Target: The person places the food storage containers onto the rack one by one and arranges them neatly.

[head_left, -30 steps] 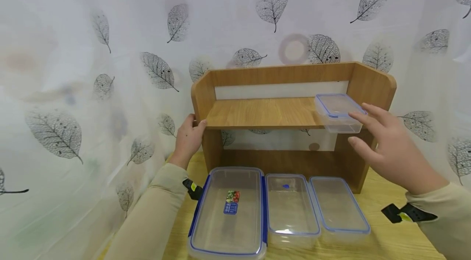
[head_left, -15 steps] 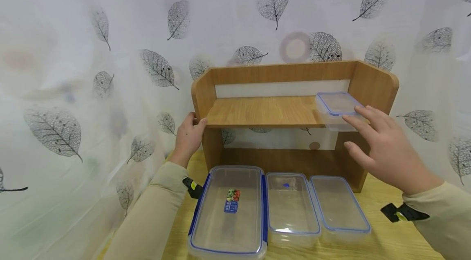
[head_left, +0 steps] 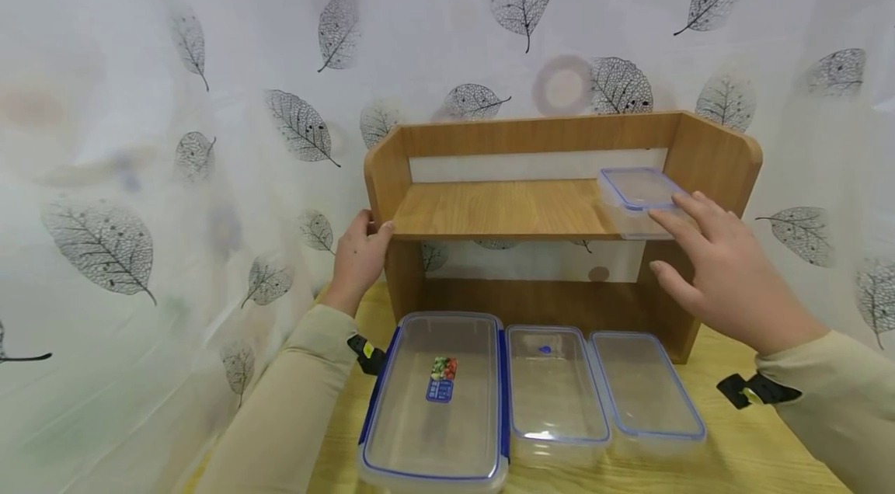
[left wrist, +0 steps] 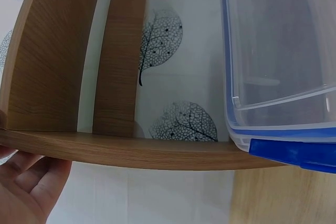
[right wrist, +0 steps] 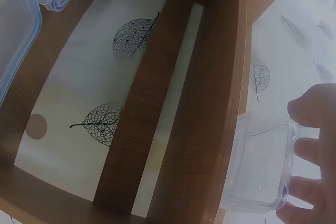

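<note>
A small clear plastic food container [head_left: 639, 189] with a blue-edged lid sits at the right end of the upper board of a wooden shelf unit [head_left: 503, 208]. Its front part overhangs the board's edge. My right hand [head_left: 734, 276] has its fingers extended against the container's front right corner. In the right wrist view, the fingertips [right wrist: 304, 150] meet the end of the clear box. My left hand [head_left: 358, 265] grips the unit's left side panel at board height. The left wrist view shows its bent fingers [left wrist: 50, 182] on the panel's outer side.
On the table [head_left: 755, 393] before the unit stand a large container [head_left: 461, 432] with dark blue side clips and two narrower ones, a middle container [head_left: 555, 393] and a right container [head_left: 646, 385]. A leaf-print curtain [head_left: 433, 28] hangs behind and along the left.
My right hand has moved forward and slightly left, and the small container has slid further back onto the upper board. My left hand stays on the side panel.
</note>
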A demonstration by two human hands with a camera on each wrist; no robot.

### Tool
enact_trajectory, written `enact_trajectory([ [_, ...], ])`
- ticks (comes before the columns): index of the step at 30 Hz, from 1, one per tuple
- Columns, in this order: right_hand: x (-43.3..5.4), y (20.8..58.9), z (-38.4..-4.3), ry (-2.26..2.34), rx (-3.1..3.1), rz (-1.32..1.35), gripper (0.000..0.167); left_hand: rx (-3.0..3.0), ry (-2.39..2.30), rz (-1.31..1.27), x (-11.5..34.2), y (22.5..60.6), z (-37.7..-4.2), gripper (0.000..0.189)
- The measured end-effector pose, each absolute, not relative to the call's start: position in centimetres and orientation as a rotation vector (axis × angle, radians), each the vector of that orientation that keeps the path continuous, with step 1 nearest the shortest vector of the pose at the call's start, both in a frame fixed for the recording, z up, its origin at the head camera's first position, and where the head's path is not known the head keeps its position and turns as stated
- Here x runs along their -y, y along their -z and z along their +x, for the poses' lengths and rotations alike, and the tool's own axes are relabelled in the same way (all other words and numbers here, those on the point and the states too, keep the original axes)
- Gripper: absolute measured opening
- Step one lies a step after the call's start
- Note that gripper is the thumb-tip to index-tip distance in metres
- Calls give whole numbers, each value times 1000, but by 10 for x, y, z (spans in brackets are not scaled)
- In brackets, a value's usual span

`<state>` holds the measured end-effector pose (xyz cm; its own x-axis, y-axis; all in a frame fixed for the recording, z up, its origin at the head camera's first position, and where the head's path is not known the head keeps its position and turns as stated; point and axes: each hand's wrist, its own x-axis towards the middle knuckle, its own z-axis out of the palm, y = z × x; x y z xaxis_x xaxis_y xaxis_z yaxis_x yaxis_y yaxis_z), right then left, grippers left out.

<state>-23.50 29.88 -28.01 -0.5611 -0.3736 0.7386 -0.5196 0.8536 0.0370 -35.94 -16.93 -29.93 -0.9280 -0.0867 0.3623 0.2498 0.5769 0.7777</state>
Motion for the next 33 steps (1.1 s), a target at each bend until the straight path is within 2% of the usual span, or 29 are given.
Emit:
enact_trajectory([
  [33,-297,277,-258,-231,2319,605,69,2451,1306,-126,168,299,-358,49],
])
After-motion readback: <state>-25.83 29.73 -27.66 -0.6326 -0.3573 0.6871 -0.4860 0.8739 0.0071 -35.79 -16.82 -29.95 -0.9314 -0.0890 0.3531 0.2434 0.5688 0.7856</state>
